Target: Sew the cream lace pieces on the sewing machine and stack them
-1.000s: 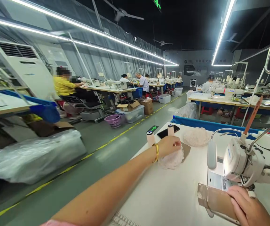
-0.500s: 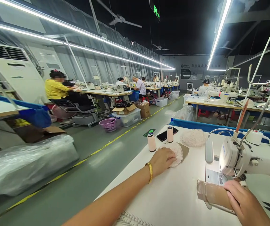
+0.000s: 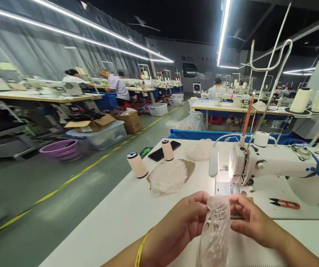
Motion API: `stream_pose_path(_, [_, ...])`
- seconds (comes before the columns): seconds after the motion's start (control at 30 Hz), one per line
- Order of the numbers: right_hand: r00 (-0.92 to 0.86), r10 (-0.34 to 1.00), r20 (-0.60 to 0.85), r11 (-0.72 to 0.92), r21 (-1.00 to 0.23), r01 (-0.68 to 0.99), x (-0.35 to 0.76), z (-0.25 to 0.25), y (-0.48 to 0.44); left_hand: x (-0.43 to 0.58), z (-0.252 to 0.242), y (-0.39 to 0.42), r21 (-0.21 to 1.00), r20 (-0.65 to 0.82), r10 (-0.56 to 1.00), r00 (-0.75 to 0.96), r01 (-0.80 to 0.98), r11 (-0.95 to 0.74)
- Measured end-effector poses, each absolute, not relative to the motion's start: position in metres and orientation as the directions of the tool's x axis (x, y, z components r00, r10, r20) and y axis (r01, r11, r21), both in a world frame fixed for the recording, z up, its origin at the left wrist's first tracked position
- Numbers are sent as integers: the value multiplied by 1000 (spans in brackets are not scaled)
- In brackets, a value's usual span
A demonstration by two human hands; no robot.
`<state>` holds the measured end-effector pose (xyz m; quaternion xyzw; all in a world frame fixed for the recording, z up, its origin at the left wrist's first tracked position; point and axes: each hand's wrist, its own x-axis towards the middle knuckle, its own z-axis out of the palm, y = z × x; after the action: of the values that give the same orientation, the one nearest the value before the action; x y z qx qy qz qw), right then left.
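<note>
- Head view, hours read around the sheer lace piece (image 3: 216, 230): a purple basket (image 3: 61, 150) stands on the floor (image 3: 89, 187), well apart at ten o'clock.
- Nearer at ten, a pale thread spool (image 3: 137, 165) stands by the edge of the table (image 3: 115, 218).
- Between ten and eleven, a flat lace pile (image 3: 169, 177) lies on a brown sheet (image 3: 190, 167).
- Toward eleven, a black phone (image 3: 154, 152) lies just beside a second spool (image 3: 167, 150).
- At nine, the left hand (image 3: 181, 220) has its grip pinched on the piece's upper left edge.
- The piece itself hangs between both hands, before the table's near side.
- At three, the right hand (image 3: 255, 219) has its grip on the piece's right side.
- Between one and two stands a sewing machine (image 3: 282, 159).
- Between two and three lie red-handled snips (image 3: 285, 203).
</note>
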<state>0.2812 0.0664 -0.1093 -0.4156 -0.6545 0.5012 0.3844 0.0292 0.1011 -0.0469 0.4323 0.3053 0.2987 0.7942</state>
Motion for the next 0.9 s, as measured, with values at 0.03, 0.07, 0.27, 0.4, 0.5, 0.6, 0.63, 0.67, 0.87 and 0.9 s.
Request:
stream_pose_path(0.03, [-377,925,58,81,-996,47,280,-106,68,32,-51,102,833,-255,709,658,-224,507])
stream_pose_path(0.07, [-389,921,37,22,-999,-43,279,-104,70,34,-55,106,805,-283,680,677,-217,552])
stream_pose_path(0.27, [-464,885,-46,-97,-991,-87,288,-95,76,50,-69,143,896,-362,488,794,152,418])
stream_pose_path(0.4, [-406,913,-27,-27,-1000,6,293,-94,75,70,-72,156,962,-252,521,816,267,48])
stream_pose_path(0.5, [-274,961,-36,25,-976,216,296,-94,75,78,-83,155,943,-145,634,760,301,-144])
stream_pose_path(0.6, [-191,982,-9,60,-932,357,295,-93,75,78,-96,149,907,-11,713,701,308,-288])
stream_pose_path(0.63, [-187,982,7,78,-924,374,293,-92,75,77,-99,147,891,52,721,691,293,-346])
stream_pose_path(0.67, [-186,982,26,97,-917,386,292,-92,74,76,-101,144,869,122,714,690,274,-412])
stream_pose_path(0.87, [-153,985,82,144,-877,459,285,-96,70,74,-109,137,682,435,609,664,199,-704])
stream_pose_path(0.9, [-151,984,93,153,-874,461,284,-97,70,74,-110,136,662,453,601,658,203,-721])
